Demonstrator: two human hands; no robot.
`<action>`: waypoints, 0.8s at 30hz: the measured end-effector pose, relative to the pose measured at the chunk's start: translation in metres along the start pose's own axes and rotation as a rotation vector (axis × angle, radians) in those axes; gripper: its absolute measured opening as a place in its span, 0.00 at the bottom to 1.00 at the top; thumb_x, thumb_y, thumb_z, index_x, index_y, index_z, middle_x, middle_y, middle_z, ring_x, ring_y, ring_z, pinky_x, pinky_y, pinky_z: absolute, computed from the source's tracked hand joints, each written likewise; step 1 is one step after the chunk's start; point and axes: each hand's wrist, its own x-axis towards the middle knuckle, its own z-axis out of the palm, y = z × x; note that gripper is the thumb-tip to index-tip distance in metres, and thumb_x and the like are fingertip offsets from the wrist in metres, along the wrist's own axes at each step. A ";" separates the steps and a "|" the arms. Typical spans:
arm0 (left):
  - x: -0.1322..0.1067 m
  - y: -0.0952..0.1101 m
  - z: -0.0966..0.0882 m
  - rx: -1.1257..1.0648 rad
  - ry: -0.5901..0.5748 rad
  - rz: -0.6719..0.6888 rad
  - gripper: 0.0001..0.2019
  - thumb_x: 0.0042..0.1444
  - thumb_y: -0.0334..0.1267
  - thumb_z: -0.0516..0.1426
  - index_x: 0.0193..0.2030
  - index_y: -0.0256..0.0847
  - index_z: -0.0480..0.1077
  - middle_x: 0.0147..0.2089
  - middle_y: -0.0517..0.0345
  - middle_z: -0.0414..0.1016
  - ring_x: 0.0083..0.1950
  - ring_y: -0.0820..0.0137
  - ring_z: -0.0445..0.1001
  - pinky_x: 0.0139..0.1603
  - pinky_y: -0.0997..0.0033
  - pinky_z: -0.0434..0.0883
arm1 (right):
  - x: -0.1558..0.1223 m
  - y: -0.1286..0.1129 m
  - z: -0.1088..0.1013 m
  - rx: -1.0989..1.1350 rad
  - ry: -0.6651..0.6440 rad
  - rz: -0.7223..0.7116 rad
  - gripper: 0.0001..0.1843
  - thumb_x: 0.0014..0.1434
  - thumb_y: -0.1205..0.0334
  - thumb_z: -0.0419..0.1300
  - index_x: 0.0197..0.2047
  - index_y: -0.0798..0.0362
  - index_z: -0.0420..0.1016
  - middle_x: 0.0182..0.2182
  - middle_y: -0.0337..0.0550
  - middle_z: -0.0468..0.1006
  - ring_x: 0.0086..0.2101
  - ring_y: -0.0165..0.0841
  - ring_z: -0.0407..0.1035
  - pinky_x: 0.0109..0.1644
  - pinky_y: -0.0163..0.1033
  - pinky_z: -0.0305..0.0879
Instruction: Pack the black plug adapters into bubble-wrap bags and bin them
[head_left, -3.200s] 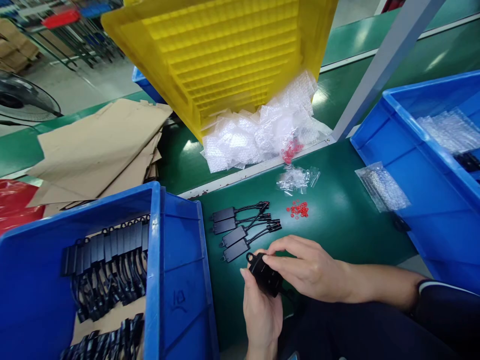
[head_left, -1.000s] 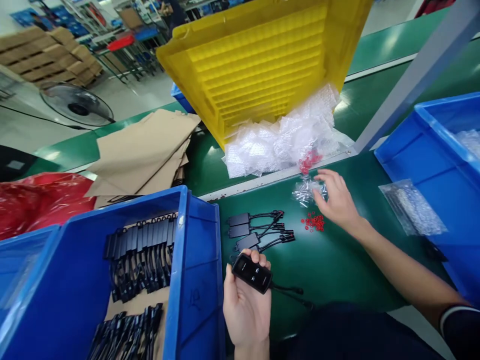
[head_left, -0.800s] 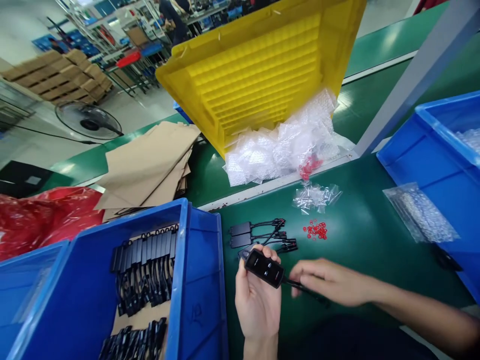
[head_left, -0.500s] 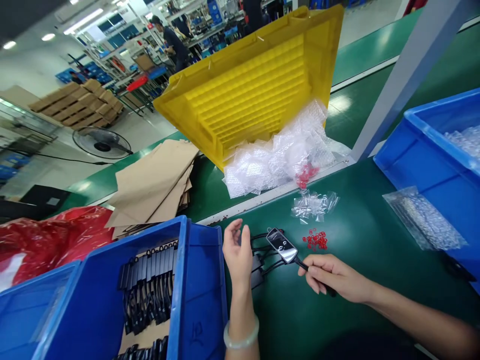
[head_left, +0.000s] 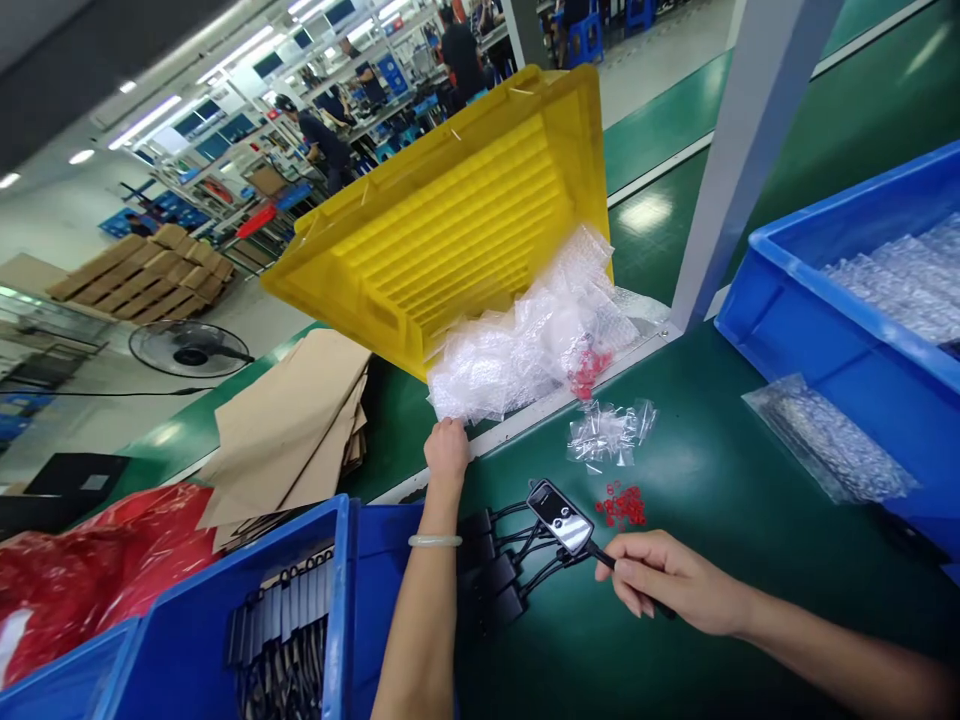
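My right hand (head_left: 667,578) is closed round the black cable of a small flat device (head_left: 560,515). The device has a glossy face with small buttons and points up and left over the green table. At the lower left corner of the pile of clear bubble wrap bags (head_left: 487,365), my left hand (head_left: 448,450) has its fingers curled in against the edge of a bag; the fingertips are hidden. Several more black devices with cables (head_left: 499,585) lie on the table between my forearms. Small red rings (head_left: 621,505) lie just beyond my right hand.
A yellow tray (head_left: 450,240) leans behind the bags. Clear plastic pieces (head_left: 611,432) lie before it. Blue bins stand left (head_left: 341,600) and right (head_left: 840,300); a filled clear bag (head_left: 829,440) lies by the right one. Cardboard sheets (head_left: 292,410) and a grey post (head_left: 750,150) stand close.
My left hand has moved from beside the device up to the bubble wrap bags, and its fingers have closed. My right hand still holds the device's cable. The view has shifted slightly.
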 end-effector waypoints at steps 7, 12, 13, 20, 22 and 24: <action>-0.066 0.000 -0.049 -0.117 0.324 -0.164 0.06 0.56 0.35 0.50 0.36 0.39 0.67 0.37 0.50 0.73 0.41 0.60 0.74 0.44 0.62 0.69 | 0.000 0.000 0.000 -0.016 -0.010 0.007 0.24 0.65 0.44 0.52 0.41 0.60 0.72 0.22 0.36 0.67 0.22 0.24 0.57 0.28 0.33 0.54; -0.165 -0.009 -0.069 -0.753 0.542 -0.428 0.06 0.52 0.38 0.57 0.36 0.42 0.66 0.29 0.60 0.72 0.29 0.65 0.76 0.31 0.66 0.75 | -0.003 0.003 0.001 -0.034 -0.031 0.016 0.22 0.66 0.46 0.53 0.41 0.59 0.72 0.21 0.35 0.66 0.22 0.25 0.58 0.28 0.33 0.55; -0.184 -0.010 -0.065 -0.913 0.557 -0.518 0.06 0.49 0.37 0.59 0.35 0.43 0.66 0.26 0.62 0.72 0.28 0.66 0.76 0.28 0.69 0.74 | -0.003 0.003 0.002 -0.039 -0.038 0.016 0.21 0.66 0.47 0.53 0.42 0.59 0.72 0.21 0.35 0.66 0.22 0.25 0.58 0.28 0.33 0.56; -0.284 0.003 -0.018 -1.242 0.295 -0.896 0.18 0.42 0.44 0.64 0.36 0.40 0.63 0.25 0.60 0.74 0.24 0.66 0.76 0.20 0.73 0.71 | -0.006 0.004 0.011 -0.127 -0.105 0.023 0.20 0.67 0.49 0.51 0.42 0.59 0.73 0.22 0.36 0.67 0.22 0.25 0.58 0.28 0.32 0.55; -0.298 0.006 -0.017 -1.063 0.247 -0.796 0.17 0.47 0.47 0.63 0.37 0.40 0.64 0.24 0.62 0.71 0.23 0.68 0.73 0.22 0.71 0.72 | -0.007 0.005 0.013 -0.157 -0.123 0.030 0.20 0.67 0.49 0.51 0.42 0.59 0.73 0.22 0.37 0.66 0.23 0.25 0.58 0.28 0.32 0.55; -0.303 0.003 -0.020 -0.740 0.255 -0.565 0.12 0.53 0.47 0.59 0.37 0.40 0.68 0.27 0.59 0.72 0.28 0.68 0.73 0.28 0.69 0.73 | -0.008 0.007 0.016 -0.182 -0.138 0.036 0.21 0.67 0.48 0.50 0.42 0.58 0.73 0.22 0.37 0.66 0.23 0.26 0.58 0.28 0.33 0.55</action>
